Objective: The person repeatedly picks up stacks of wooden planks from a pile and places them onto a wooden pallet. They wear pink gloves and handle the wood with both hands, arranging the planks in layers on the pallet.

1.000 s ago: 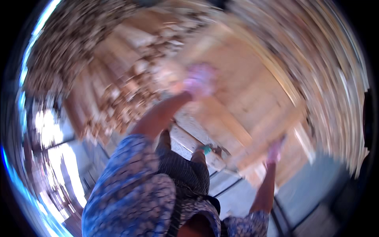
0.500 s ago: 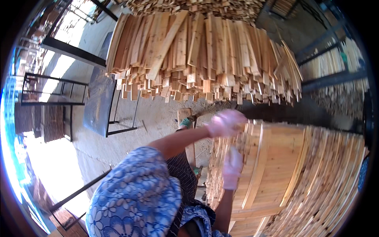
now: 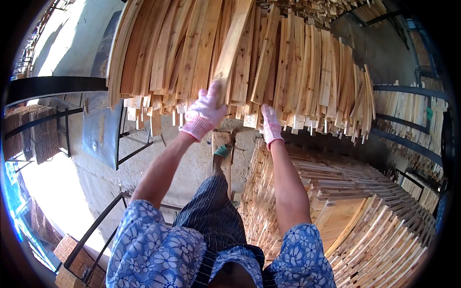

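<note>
- Work has shifted from the wooden panel (image 3: 340, 218), rearward right of the grip, to the slat pile (image 3: 192, 55) ahead; slats now occupy both hands.
- Left hand (image 3: 205, 115) touches the diagonal slat (image 3: 235, 41) at its near end; closure cannot be told.
- Right hand (image 3: 271, 126), alongside, meets the pile's edge; closure unclear.
- Slats: long, flat, knotty sawn wood.

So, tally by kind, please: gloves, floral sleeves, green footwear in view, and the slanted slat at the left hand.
Pink-and-white knitted gloves: 2
Blue-and-white floral fabric sleeves: 2
Green footwear: 1
Pale, slanted wooden slat at the left hand: 1
Total: 6
</note>
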Available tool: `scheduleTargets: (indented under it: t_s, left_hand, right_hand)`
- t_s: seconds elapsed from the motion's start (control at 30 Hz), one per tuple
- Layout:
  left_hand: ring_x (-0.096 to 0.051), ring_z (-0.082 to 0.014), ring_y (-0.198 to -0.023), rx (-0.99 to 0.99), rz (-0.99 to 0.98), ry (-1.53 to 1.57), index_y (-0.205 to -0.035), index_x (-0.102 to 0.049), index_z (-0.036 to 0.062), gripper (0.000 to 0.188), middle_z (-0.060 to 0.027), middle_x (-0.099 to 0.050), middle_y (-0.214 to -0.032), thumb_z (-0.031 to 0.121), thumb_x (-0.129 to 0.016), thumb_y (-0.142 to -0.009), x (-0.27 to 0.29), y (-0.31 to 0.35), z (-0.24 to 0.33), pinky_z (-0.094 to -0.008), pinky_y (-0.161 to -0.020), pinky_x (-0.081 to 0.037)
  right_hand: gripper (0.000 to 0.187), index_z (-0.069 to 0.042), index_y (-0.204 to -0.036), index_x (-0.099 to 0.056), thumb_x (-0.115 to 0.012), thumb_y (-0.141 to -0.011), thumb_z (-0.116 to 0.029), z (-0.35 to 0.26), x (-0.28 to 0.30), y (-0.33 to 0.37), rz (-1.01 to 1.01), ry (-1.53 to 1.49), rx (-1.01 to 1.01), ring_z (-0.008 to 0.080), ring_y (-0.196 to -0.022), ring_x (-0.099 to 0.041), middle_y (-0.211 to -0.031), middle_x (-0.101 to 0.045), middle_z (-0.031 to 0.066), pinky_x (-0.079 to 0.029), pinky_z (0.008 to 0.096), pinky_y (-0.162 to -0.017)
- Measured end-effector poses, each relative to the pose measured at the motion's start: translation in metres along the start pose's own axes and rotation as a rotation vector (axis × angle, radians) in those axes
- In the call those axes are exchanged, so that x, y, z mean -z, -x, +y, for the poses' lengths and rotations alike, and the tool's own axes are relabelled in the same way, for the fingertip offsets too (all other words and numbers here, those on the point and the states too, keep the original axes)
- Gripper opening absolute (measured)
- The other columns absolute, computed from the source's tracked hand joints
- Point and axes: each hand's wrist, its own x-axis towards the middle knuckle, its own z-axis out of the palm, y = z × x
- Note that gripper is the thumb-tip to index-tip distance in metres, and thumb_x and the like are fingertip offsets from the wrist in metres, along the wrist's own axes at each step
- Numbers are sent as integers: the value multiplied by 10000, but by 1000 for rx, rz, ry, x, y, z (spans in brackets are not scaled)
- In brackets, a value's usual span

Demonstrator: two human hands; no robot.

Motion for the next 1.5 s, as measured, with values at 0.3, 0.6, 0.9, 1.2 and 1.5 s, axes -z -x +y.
scheduleTargets:
  t_s: [0.3,0.6,0.9,1.2,1.5]
  left_hand:
    - [-160,-529,-1489,-11,364,-180,-1602,-241,120,907,-361,-240,-1581,632,-540,-916,-87,-81,34,-611,-1194,-143]
    - [-94,-545,-1505,64,311,-335,-1635,-101,136,979,-366,-154,-1612,671,-503,-921,-100,-83,38,-654,-1197,-71]
    - [-38,-556,-1515,13,440,-259,-1622,-118,89,969,-405,-147,-1601,653,-494,-929,-121,-65,24,-621,-1223,-29]
    - [-627,-397,-1133,-292,414,705,-1449,-474,127,570,-286,-400,-1409,67,-655,-912,-233,28,-101,-411,-902,-623]
    - [-610,-254,-1170,-319,-200,905,-1408,-523,44,591,-107,-617,-1239,312,-700,-912,-228,54,-130,-409,-1014,-518]
  right_hand:
    - [1121,79,-1548,-272,-666,-853,-707,-39,-52,-5,10,-167,50,347,-1448,-390,-1555,-399,272,-322,424,-1170]
    - [1171,92,-1543,-222,-676,-837,-725,-51,-43,4,-99,0,-58,367,-1387,-454,-1524,-421,278,-357,432,-1148]
    - [1062,103,-1469,-315,-765,-822,-610,-32,-48,23,16,-70,4,350,-1248,-559,-1390,-513,321,-432,400,-1055]
    - [909,-3,-1479,-405,-746,-867,-583,72,4,106,-529,-242,-207,262,-1276,-521,-1463,-513,145,-513,394,-968]
    - [647,-10,-1470,-507,-576,-1020,-469,52,-26,128,-312,-391,37,203,-1361,-495,-1465,-549,124,-357,325,-1161]
